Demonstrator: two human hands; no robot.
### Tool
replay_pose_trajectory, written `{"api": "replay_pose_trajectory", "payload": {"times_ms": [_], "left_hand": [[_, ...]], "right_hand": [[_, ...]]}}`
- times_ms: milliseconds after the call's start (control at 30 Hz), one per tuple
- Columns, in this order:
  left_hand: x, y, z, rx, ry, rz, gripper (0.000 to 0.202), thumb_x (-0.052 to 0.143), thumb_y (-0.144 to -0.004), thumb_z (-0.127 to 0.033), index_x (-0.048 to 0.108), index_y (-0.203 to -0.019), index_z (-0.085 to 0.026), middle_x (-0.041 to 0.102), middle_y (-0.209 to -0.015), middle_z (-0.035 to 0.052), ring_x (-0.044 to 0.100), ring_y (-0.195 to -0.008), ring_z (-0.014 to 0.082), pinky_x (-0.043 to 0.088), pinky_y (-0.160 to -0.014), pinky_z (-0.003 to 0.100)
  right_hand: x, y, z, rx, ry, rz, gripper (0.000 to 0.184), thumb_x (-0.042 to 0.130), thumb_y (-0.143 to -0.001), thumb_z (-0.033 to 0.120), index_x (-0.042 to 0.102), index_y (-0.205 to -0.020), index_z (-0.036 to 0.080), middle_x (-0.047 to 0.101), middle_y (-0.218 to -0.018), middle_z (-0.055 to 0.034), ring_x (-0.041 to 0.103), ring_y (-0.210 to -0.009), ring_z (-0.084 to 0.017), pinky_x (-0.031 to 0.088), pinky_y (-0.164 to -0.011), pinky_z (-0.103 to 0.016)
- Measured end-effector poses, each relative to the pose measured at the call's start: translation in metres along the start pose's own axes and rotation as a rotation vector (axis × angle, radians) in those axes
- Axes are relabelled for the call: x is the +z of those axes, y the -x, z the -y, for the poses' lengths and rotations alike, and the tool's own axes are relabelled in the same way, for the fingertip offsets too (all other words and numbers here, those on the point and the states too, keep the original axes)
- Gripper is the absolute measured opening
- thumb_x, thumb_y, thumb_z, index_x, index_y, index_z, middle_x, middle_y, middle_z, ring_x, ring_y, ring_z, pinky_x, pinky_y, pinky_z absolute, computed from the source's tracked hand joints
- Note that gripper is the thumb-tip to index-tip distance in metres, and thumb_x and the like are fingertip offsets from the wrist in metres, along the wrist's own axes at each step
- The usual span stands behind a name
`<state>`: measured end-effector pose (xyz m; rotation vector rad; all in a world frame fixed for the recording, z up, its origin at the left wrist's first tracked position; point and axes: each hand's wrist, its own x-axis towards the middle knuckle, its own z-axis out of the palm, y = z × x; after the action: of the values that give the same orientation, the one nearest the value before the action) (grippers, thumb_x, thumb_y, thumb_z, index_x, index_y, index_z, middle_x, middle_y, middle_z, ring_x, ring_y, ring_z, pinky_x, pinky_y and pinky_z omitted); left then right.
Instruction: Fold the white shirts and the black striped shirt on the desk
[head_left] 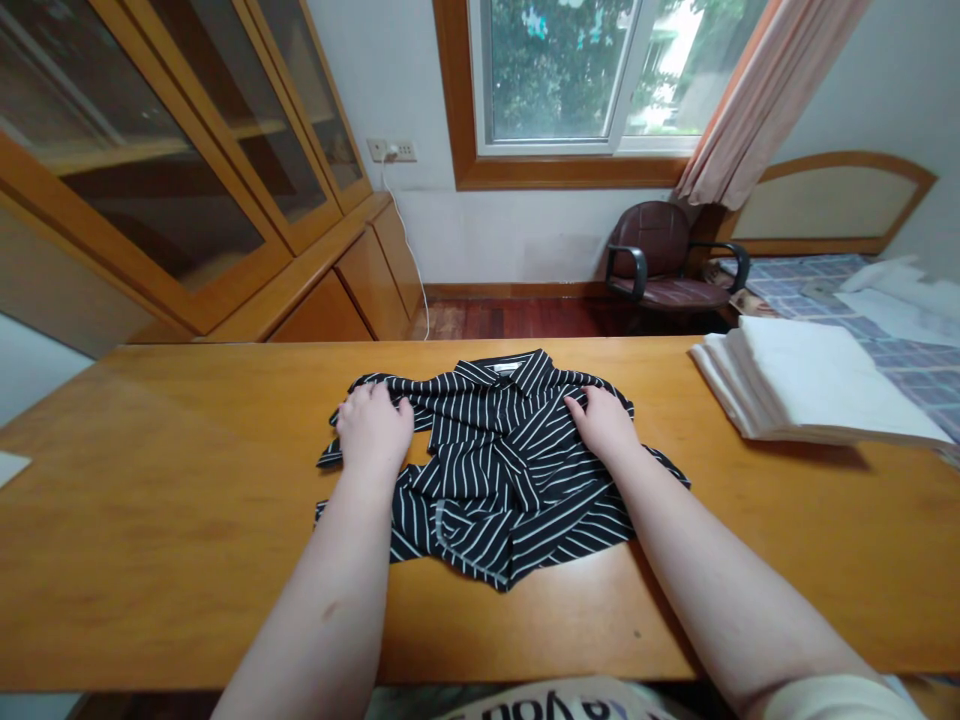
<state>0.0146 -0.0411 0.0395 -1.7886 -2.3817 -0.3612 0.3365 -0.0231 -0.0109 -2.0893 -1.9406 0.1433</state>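
Note:
A black shirt with thin white stripes [495,470] lies crumpled in the middle of the wooden table [165,500], its collar pointing away from me. My left hand [373,425] rests on the shirt's left shoulder with its fingers curled into the cloth. On the right shoulder, my right hand [604,420] lies the same way, fingers bent and pressed into the fabric. Both forearms reach in from the near edge.
A stack of folded white cloth [810,392] sits at the table's right end. A white sheet corner [11,465] shows at the left edge. Behind the table are a wooden glass-door cabinet [187,180], a dark armchair [660,262], a window and a bed [862,300].

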Motion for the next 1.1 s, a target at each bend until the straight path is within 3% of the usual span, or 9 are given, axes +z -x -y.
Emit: {"api": "replay_pose_trajectory", "payload": {"times_ms": [133, 233, 433, 533, 633, 733, 800, 900, 1100], "left_hand": [[0.016, 0.013, -0.023, 0.475, 0.143, 0.155, 0.048, 0.039, -0.089, -0.04, 0.053, -0.129, -0.018, 0.046, -0.141, 0.0081, 0.039, -0.13, 0.0251, 0.028, -0.11, 0.04], [0.035, 0.017, -0.032, 0.645, 0.149, 0.357, 0.061, 0.046, -0.085, -0.053, 0.042, -0.139, -0.026, 0.028, -0.152, 0.0049, 0.022, -0.14, 0.028, 0.015, -0.114, 0.048], [0.056, 0.008, -0.029, 0.558, 0.115, 0.497, 0.08, 0.041, -0.08, -0.069, 0.025, -0.147, -0.028, 0.015, -0.155, 0.0038, 0.014, -0.142, 0.0287, 0.01, -0.113, 0.049], [0.057, 0.003, -0.024, 0.485, 0.097, 0.488, 0.072, 0.032, -0.085, -0.066, 0.027, -0.146, -0.028, 0.015, -0.155, 0.0033, 0.014, -0.142, 0.0269, 0.011, -0.114, 0.047], [0.058, 0.0, -0.019, 0.464, 0.091, 0.489, 0.074, 0.034, -0.085, -0.065, 0.024, -0.147, -0.028, 0.014, -0.155, 0.0038, 0.012, -0.142, 0.0269, 0.011, -0.113, 0.047], [0.059, -0.002, -0.016, 0.468, 0.098, 0.495, 0.076, 0.039, -0.083, -0.065, 0.022, -0.148, -0.028, 0.013, -0.156, 0.0043, 0.012, -0.142, 0.0275, 0.011, -0.113, 0.048], [0.059, -0.003, -0.015, 0.468, 0.108, 0.504, 0.076, 0.04, -0.083, -0.064, 0.023, -0.148, -0.028, 0.013, -0.156, 0.0047, 0.011, -0.142, 0.0275, 0.01, -0.113, 0.048], [0.059, -0.004, -0.015, 0.469, 0.124, 0.513, 0.075, 0.039, -0.083, -0.064, 0.024, -0.147, -0.028, 0.013, -0.156, 0.0048, 0.011, -0.142, 0.0276, 0.009, -0.113, 0.048], [0.055, -0.007, -0.011, 0.457, 0.127, 0.524, 0.075, 0.04, -0.083, -0.064, 0.024, -0.147, -0.028, 0.014, -0.156, 0.0051, 0.01, -0.143, 0.0272, 0.01, -0.113, 0.048]], "right_hand": [[0.003, 0.0, 0.0, -0.054, -0.003, -0.007, 0.053, 0.039, -0.091, 0.048, 0.058, -0.119, 0.007, 0.062, -0.116, -0.019, 0.055, -0.11, -0.03, 0.039, -0.096, -0.039], [0.009, -0.002, -0.002, -0.095, 0.004, 0.014, 0.057, 0.041, -0.09, 0.049, 0.053, -0.126, 0.006, 0.054, -0.13, -0.0194, 0.047, -0.122, -0.031, 0.035, -0.102, -0.042], [0.01, -0.002, -0.005, -0.113, -0.08, -0.059, 0.056, 0.045, -0.089, 0.047, 0.052, -0.128, 0.008, 0.053, -0.132, -0.0194, 0.047, -0.123, -0.032, 0.035, -0.103, -0.047], [0.0, 0.005, 0.0, -0.34, -0.225, -0.11, 0.043, 0.047, -0.09, 0.04, 0.055, -0.124, 0.016, 0.06, -0.122, -0.0133, 0.053, -0.115, -0.026, 0.038, -0.1, -0.044], [-0.008, 0.013, 0.009, -0.668, -0.288, 0.04, 0.049, 0.058, -0.083, 0.043, 0.054, -0.127, 0.022, 0.06, -0.124, -0.0091, 0.053, -0.116, -0.024, 0.038, -0.101, -0.044], [-0.009, 0.017, 0.016, -0.77, -0.251, 0.176, 0.043, 0.065, -0.079, 0.042, 0.062, -0.117, 0.024, 0.06, -0.126, -0.0075, 0.052, -0.118, -0.024, 0.034, -0.104, -0.046], [-0.008, 0.016, 0.017, -0.737, -0.262, 0.184, 0.024, 0.06, -0.084, 0.037, 0.069, -0.102, 0.025, 0.063, -0.121, -0.0055, 0.052, -0.117, -0.023, 0.033, -0.104, -0.045], [-0.006, 0.014, 0.014, -0.617, -0.386, 0.137, 0.022, 0.052, -0.088, 0.036, 0.07, -0.093, 0.025, 0.067, -0.11, -0.0049, 0.056, -0.11, -0.021, 0.037, -0.1, -0.043], [-0.004, 0.004, -0.003, -0.036, -0.786, -0.265, 0.036, 0.035, -0.09, 0.041, 0.059, -0.103, 0.017, 0.066, -0.099, -0.009, 0.06, -0.094, -0.021, 0.046, -0.086, -0.035]]}}
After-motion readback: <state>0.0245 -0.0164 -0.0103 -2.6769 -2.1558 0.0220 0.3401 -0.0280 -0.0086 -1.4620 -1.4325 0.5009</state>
